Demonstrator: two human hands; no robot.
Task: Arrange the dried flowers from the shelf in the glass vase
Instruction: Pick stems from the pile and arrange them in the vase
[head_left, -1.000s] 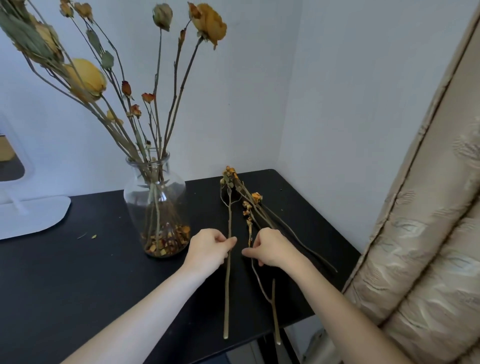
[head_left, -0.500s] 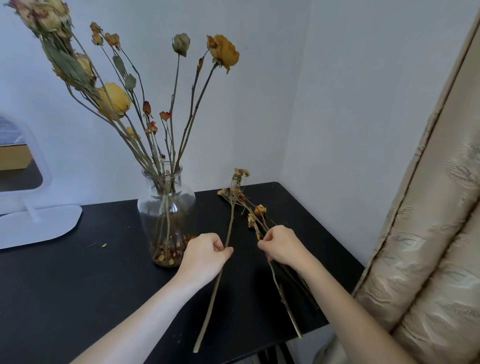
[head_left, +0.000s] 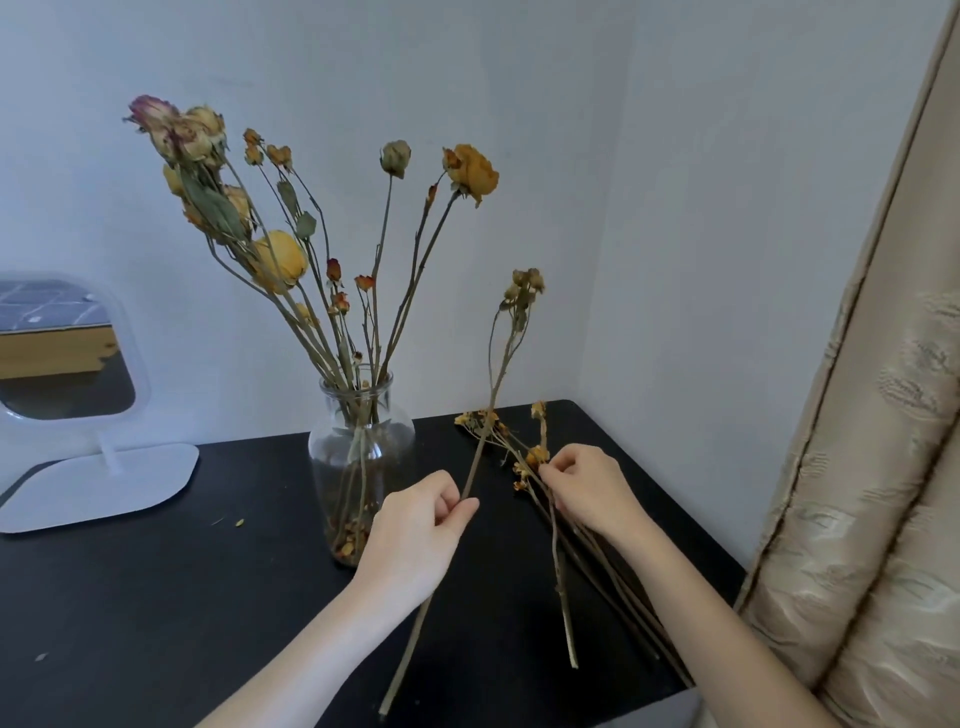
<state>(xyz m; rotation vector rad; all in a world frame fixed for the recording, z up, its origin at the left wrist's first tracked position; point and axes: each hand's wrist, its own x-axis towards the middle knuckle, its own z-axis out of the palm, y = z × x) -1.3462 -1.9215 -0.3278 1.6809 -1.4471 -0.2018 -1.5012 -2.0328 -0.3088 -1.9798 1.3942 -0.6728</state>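
A long dried flower stem with pale buds (head_left: 497, 382) leans beside the clear glass vase (head_left: 332, 452), pinched by the left hand (head_left: 415, 525). The right hand (head_left: 587, 493) pinches loose dried stems (head_left: 559, 571) lying on the black table (head_left: 156, 597).

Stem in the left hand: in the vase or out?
Out. The left hand pinches the stem, slanted up right of the glass vase, its flower head clear of the vase mouth.

You are facing a black bench (head_left: 156, 597) filling the corner, a white mirror (head_left: 62, 353) standing at its left, a beige patterned curtain (head_left: 883, 467) hanging at your right.
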